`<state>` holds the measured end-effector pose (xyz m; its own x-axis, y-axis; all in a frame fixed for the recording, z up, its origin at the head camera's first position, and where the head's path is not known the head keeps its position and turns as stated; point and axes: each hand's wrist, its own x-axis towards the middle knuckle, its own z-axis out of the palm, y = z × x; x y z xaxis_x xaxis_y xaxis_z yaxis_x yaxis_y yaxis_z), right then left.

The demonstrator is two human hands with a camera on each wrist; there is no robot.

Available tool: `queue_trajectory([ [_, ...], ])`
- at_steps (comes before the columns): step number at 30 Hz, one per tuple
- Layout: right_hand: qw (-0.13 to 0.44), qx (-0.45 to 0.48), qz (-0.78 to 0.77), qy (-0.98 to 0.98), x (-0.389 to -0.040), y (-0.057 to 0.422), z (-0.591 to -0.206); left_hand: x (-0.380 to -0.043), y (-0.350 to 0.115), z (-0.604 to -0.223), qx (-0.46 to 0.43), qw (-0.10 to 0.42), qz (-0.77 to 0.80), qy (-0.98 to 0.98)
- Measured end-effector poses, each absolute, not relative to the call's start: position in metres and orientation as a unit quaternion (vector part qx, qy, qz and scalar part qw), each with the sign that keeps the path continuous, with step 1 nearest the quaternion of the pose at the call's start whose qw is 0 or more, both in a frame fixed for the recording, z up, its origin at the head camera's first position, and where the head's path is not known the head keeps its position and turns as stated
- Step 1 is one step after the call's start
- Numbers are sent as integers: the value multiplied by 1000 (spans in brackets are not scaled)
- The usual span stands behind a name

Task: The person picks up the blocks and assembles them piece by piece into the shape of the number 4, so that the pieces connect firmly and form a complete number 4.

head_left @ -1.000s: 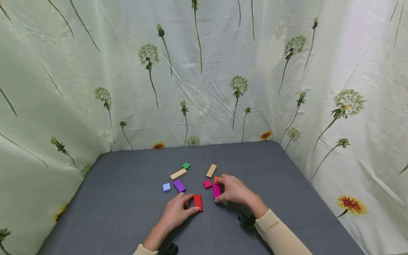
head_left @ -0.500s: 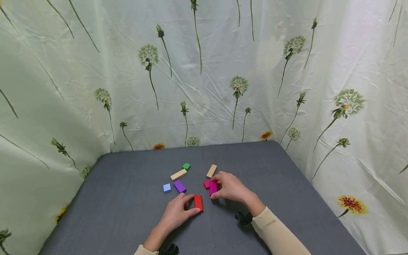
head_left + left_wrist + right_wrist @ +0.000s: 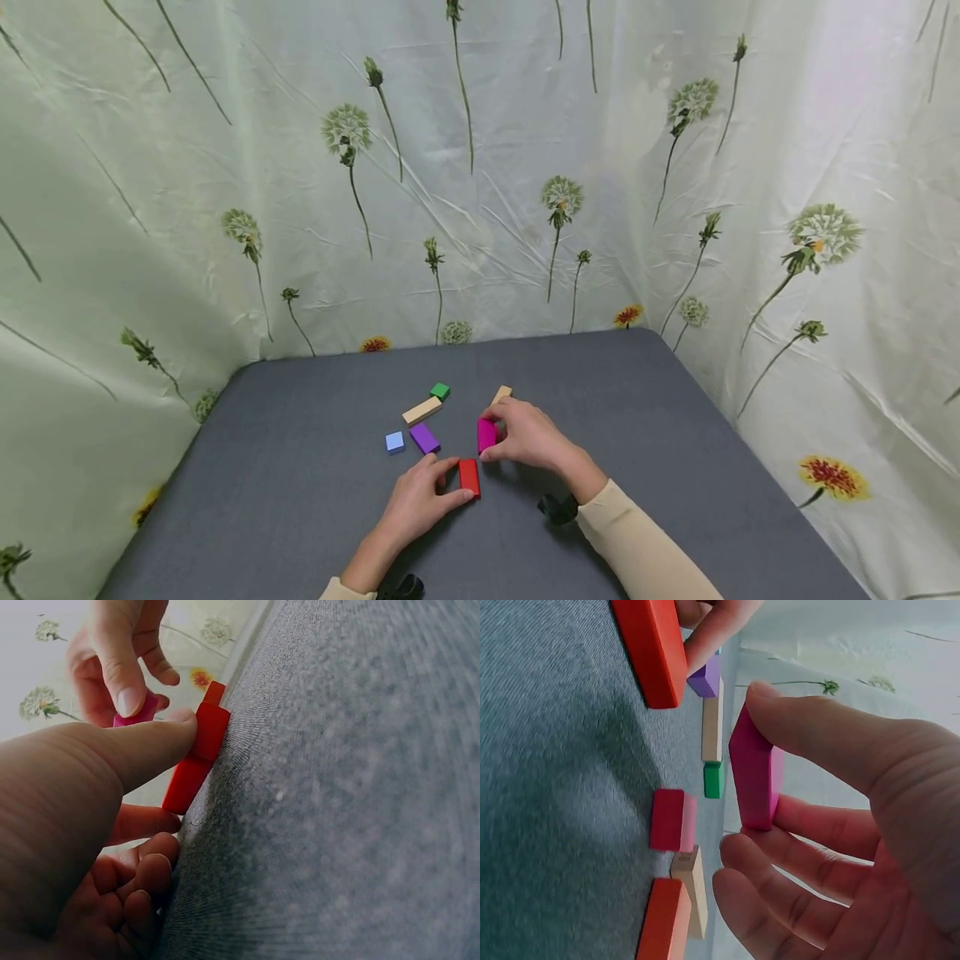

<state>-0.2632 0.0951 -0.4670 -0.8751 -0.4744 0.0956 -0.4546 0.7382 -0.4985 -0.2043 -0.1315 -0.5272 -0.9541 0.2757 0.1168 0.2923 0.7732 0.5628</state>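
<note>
In the head view my left hand (image 3: 420, 500) pinches a red block (image 3: 469, 479) between thumb and index finger; the block lies on the grey table. My right hand (image 3: 528, 435) holds a magenta block (image 3: 487, 436) by its two ends, between thumb and fingers. The right wrist view shows this magenta block raised off the cloth, with a crimson cube (image 3: 671, 820) and an orange block (image 3: 664, 922) on the table beyond it. In the head view the right hand and its block hide that cube and orange block.
Left of centre lie a purple block (image 3: 424, 438), a light blue cube (image 3: 395, 442), a plain wooden block (image 3: 422, 411) and a green block (image 3: 440, 391). Another wooden block (image 3: 502, 395) is partly covered by the right hand. A flowered curtain (image 3: 480, 208) borders the table (image 3: 300, 467).
My right hand has lifted the magenta block from beside the orange block and carried it left, over the crimson cube. The left hand stays on the red block.
</note>
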Motion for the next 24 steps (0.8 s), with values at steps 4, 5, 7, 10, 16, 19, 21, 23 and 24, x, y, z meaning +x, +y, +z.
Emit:
queue_trajectory([
  [4, 13, -255, -258, 932, -265, 89, -469, -204, -131, -526, -148, 8, -307, -940],
  [5, 12, -255, -258, 932, -266, 88, -469, -204, -131, -526, -148, 7, -309, -940],
  [7, 9, -256, -256, 932, -266, 84, -470, -204, -132, -526, -148, 7, -309, -939],
  [10, 4, -254, -260, 931, -267, 80, -471, -205, -132, -527, -148, 8, -306, -941],
  [16, 6, -252, -270, 929, -267, 72, -475, -205, -131, -528, -146, 5, -305, -941],
  [19, 8, -253, -269, 929, -268, 69, -477, -205, -132, -528, -146, 4, -304, -941],
  [21, 9, -252, -267, 930, -268, 67, -479, -205, -132, -527, -146, 3, -304, -941],
  [23, 9, -251, -263, 931, -268, 65, -480, -205, -132, -527, -146, 2, -306, -941],
  [24, 9, -251, -261, 932, -268, 65, -481, -205, -132, -527, -146, 1, -306, -941],
])
